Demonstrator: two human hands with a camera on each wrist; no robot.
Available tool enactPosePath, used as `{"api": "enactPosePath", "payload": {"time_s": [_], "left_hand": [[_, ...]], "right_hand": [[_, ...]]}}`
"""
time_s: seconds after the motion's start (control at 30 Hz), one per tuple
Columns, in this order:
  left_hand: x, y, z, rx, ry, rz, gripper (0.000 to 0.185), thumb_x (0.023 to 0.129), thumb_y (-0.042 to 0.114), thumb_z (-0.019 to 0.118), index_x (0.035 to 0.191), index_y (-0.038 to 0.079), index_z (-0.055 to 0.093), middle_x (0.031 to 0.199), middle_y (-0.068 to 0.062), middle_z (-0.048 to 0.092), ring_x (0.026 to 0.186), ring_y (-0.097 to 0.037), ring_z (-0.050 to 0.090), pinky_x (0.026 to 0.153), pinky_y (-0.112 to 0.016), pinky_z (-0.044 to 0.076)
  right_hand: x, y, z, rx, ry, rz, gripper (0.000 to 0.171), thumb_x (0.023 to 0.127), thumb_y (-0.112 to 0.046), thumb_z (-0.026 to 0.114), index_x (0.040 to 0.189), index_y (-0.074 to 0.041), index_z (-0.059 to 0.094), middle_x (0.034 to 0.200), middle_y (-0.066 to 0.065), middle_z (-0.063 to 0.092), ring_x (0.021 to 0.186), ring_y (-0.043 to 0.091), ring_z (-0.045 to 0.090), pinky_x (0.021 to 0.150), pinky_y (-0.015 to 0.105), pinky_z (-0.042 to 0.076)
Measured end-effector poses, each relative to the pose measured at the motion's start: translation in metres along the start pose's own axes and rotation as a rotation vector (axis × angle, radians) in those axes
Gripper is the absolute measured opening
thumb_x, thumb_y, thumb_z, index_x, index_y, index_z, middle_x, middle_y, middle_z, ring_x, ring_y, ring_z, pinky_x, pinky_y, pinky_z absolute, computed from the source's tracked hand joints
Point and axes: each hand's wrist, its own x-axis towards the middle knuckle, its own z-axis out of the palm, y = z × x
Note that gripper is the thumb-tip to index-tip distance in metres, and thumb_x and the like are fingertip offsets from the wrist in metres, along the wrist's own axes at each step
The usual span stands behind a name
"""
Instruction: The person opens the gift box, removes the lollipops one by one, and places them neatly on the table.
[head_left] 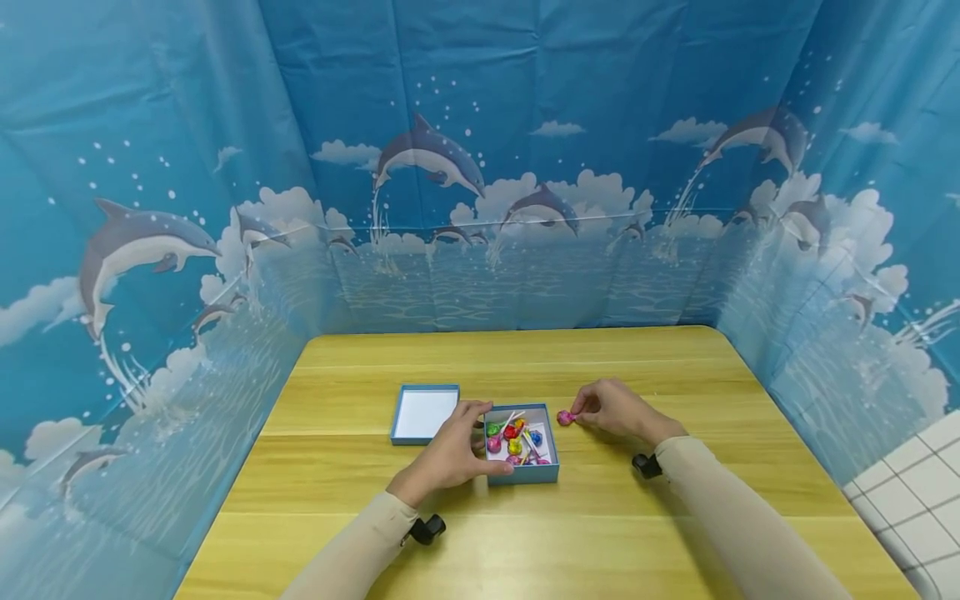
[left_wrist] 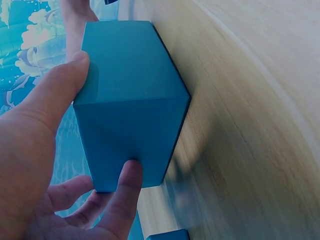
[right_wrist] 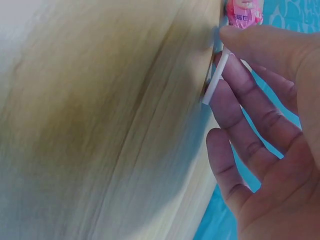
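Fingertips of the right hand [head_left: 617,411] pinch a pink lollipop [head_left: 565,417] by its white stick; in the right wrist view the thumb lies over the top of the stick [right_wrist: 216,83] and the index finger runs under it, while the other fingers [right_wrist: 235,165] are loosely bent and spread below. The pink wrapped head [right_wrist: 243,11] pokes out beyond the thumb tip, low over the wooden table [head_left: 675,367]. From the head view that lollipop sits just to the right of the open blue box [head_left: 553,472], close to its far right corner, apart from the box wall. The right wrist is bent so the hand points left toward the box, and the forearm in a beige sleeve [head_left: 720,508] comes in from the lower right, resting low over the table.

The left hand [head_left: 450,454] grips the box at its near left corner. In the left wrist view the thumb [left_wrist: 55,95] presses one blue wall [left_wrist: 125,65] and a finger [left_wrist: 125,185] presses the adjoining wall, the rest of the fingers curled loosely beneath. The left forearm angles up from the lower left in the same beige sleeve.

Inside the box lie several wrapped lollipops [head_left: 514,437] in green, red, yellow, blue and pink, sticks crossing. The box lid [head_left: 424,413], white inside, lies just left of the left hand. Dolphin-printed blue curtains [head_left: 480,167] surround the table.
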Motion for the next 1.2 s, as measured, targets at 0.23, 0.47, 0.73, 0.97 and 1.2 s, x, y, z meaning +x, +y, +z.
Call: {"api": "enactPosePath", "payload": {"time_s": [0.23,0.47,0.73,0.97,1.2], "left_hand": [[0.0,0.0,-0.001,0.019,0.003,0.0,0.114,0.091,0.046,0.103,0.181,0.011,0.042,0.177,-0.013,0.046,0.15,-0.033,0.065,0.112,-0.038,0.068],[0.0,0.0,-0.001,0.0,-0.011,0.007,0.114,0.092,0.044,0.103,0.181,0.01,0.04,0.176,-0.013,0.045,0.151,-0.033,0.064,0.111,-0.035,0.068],[0.001,0.0,-0.001,-0.026,-0.017,0.013,0.115,0.092,0.042,0.104,0.181,0.009,0.04,0.177,-0.013,0.045,0.153,-0.033,0.061,0.112,-0.033,0.067],[0.001,0.0,-0.001,-0.016,-0.015,0.006,0.116,0.091,0.043,0.104,0.182,0.01,0.04,0.177,-0.013,0.045,0.153,-0.033,0.062,0.111,-0.034,0.067],[0.0,0.0,-0.001,0.004,-0.009,0.001,0.114,0.092,0.045,0.103,0.182,0.012,0.04,0.178,-0.012,0.045,0.154,-0.032,0.06,0.113,-0.038,0.067]], "right_hand": [[-0.001,0.004,-0.002,0.002,0.0,-0.01,0.007,0.105,-0.01,0.088,0.102,-0.017,0.087,0.098,-0.005,0.084,0.09,0.006,0.074,0.083,0.029,0.063],[-0.004,0.004,-0.005,0.014,-0.012,-0.005,0.005,0.106,-0.017,0.088,0.102,-0.013,0.087,0.099,-0.005,0.084,0.09,0.007,0.074,0.082,0.029,0.064],[-0.005,0.001,-0.006,-0.011,-0.007,-0.001,0.006,0.105,-0.015,0.089,0.101,-0.018,0.088,0.097,-0.005,0.084,0.088,0.009,0.073,0.082,0.032,0.064],[-0.008,-0.004,-0.01,-0.017,-0.019,0.027,0.004,0.106,-0.021,0.089,0.103,-0.018,0.087,0.102,-0.005,0.084,0.094,0.01,0.075,0.092,0.041,0.069],[-0.011,-0.014,-0.018,-0.062,-0.01,0.032,0.011,0.105,-0.024,0.091,0.112,-0.017,0.087,0.107,-0.003,0.084,0.095,0.012,0.073,0.093,0.045,0.068]]}}
